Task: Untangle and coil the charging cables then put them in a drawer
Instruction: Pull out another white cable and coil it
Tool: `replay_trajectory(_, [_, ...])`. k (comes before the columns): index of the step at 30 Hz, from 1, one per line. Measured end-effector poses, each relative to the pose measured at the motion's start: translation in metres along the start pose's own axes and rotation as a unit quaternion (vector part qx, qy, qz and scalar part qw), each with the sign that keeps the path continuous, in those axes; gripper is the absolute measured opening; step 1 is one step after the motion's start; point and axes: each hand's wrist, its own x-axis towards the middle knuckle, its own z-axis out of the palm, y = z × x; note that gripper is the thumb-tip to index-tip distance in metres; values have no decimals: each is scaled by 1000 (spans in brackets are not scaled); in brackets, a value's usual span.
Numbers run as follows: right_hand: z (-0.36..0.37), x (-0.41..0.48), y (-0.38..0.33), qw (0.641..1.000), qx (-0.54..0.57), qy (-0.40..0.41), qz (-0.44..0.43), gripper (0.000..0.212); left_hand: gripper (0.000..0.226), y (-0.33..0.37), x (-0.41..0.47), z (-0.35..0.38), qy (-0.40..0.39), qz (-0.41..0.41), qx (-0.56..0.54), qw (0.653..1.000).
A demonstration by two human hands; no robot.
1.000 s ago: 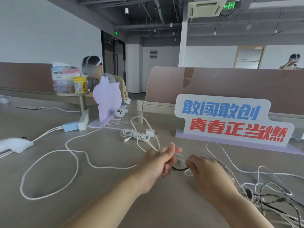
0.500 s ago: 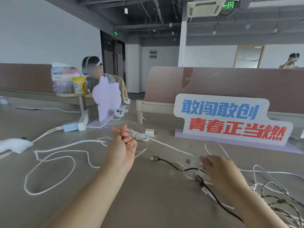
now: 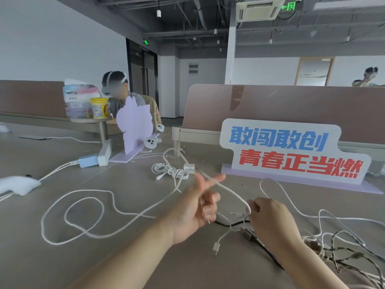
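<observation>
Both your left hand [image 3: 194, 212] and right hand [image 3: 270, 223] are clutching the white cable [image 3: 227, 190], fingers [image 3: 253, 207] partly covering a black cable [image 3: 226, 224].

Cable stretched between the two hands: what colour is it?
The cable is white, seen best in the head view.

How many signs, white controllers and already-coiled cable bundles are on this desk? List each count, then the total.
Signs: 2, slogan sign and lilac cutout.
White controllers: 2, near controller and far controller.
Coiled cable bundle: 1.
Total: 5.
</observation>
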Motion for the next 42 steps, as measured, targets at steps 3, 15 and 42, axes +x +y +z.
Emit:
replay_trajectory(3, [0,-4,-8,999,-30,-20,31,36,51,-11,-8,14,-79,-9,201,976])
replay_trajectory(15, [-9,22,43,985,-16,43,167,31,31,40,0,-25,215,133,-243,936])
replay_trajectory(42, [7,-28,-34,958,228,-168,-43,35,52,8,-10,-5,112,-135,440,881])
